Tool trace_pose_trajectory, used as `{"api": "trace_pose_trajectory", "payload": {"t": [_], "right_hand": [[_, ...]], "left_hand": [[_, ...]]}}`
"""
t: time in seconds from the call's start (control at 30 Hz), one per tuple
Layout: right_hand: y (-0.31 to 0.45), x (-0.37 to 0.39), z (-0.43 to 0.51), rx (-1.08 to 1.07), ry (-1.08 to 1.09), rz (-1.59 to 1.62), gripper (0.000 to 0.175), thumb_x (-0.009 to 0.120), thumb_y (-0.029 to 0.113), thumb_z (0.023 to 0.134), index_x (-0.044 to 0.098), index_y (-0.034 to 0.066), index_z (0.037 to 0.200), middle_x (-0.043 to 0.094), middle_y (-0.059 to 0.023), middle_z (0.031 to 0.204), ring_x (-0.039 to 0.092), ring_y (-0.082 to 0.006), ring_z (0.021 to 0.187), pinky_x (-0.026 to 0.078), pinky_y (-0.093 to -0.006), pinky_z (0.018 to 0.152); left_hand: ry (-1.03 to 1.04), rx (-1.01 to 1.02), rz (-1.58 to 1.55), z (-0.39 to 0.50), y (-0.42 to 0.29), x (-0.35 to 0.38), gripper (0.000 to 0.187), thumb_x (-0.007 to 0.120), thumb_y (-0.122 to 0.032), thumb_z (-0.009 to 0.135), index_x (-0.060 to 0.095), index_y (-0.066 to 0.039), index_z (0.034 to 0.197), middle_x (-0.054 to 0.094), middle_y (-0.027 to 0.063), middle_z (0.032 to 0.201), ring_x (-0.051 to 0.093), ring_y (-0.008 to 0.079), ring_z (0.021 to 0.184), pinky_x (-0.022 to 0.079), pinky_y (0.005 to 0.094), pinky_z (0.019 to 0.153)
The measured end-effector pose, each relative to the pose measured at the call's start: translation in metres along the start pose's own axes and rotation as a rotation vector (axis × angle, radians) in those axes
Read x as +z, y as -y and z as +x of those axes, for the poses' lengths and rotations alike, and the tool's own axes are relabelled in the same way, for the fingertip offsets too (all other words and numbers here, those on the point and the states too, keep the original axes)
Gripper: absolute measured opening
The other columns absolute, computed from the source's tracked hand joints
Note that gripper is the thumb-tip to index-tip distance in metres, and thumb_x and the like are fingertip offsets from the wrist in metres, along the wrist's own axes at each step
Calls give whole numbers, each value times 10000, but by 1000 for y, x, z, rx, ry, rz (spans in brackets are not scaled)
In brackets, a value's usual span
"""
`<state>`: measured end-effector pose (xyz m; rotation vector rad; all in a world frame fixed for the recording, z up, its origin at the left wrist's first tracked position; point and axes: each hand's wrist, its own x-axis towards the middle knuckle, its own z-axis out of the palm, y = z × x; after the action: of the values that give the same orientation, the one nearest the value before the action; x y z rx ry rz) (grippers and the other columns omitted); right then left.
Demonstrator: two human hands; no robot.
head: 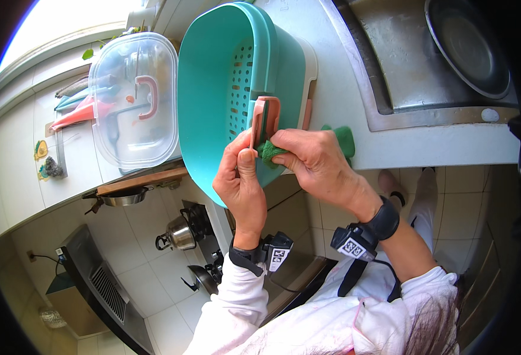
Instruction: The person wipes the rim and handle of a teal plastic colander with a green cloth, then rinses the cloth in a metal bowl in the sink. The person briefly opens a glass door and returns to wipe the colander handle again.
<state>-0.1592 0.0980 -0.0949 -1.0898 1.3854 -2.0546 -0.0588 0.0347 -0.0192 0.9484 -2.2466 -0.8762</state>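
Observation:
A teal plastic bin (216, 88) with a perforated inner panel stands tilted in view on the white counter. On its near side is a pink plastic latch (276, 106), swung out from the rim. My left hand (242, 177) pinches the latch's lower end between thumb and fingers. In my right hand (316, 162) is a green cloth (344, 141), its bunched tip pressed against the latch and its other end hanging past my knuckles.
A clear plastic lid (123, 128) with a pink handle leans left of the bin. A metal sink (389, 66) holding a round metal pan (464, 49) lies right. The counter edge (442, 153) runs in front. A kettle (183, 233) and a range hood (105, 288) are at lower left.

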Motion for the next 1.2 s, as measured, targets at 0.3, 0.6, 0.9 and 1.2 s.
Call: {"api": "trace_pose_trajectory", "payload": {"t": [0.3, 0.6, 0.9, 1.2], "right_hand": [[-1, -16, 15, 111, 254, 135, 88, 626, 32, 786, 545, 9, 760, 584, -120, 671, 578, -226, 598, 459, -333, 547], [-8, -12, 17, 123, 223, 96, 104, 641, 75, 759, 583, -10, 776, 522, -186, 598, 515, -295, 530, 427, -357, 539], [-13, -11, 17, 527, 357, 901, 183, 607, 85, 867, 663, -43, 985, 630, 9, 806, 544, -54, 720, 463, -226, 648], [11, -30, 1, 603, 195, 1147, 284, 578, 233, 932, 613, -9, 1076, 655, -17, 873, 596, -57, 732, 499, -210, 667]], "left_hand": [[-7, -35, 8, 1, 0, -1, 250, 551, -186, 954, 641, 7, 1086, 646, 87, 1070, 577, 140, 961, 453, 263, 848], [9, -32, -21, 0, 5, -6, 256, 565, -196, 944, 643, 6, 1080, 643, 93, 1074, 579, 155, 993, 448, 279, 881], [-7, -14, -39, 1, 5, -5, 257, 564, -192, 945, 642, 13, 1079, 642, 99, 1072, 576, 150, 953, 455, 272, 848], [4, -29, -60, 1, 4, -6, 237, 575, -169, 936, 643, 17, 1066, 646, 97, 1058, 589, 171, 947, 468, 290, 829]]}}
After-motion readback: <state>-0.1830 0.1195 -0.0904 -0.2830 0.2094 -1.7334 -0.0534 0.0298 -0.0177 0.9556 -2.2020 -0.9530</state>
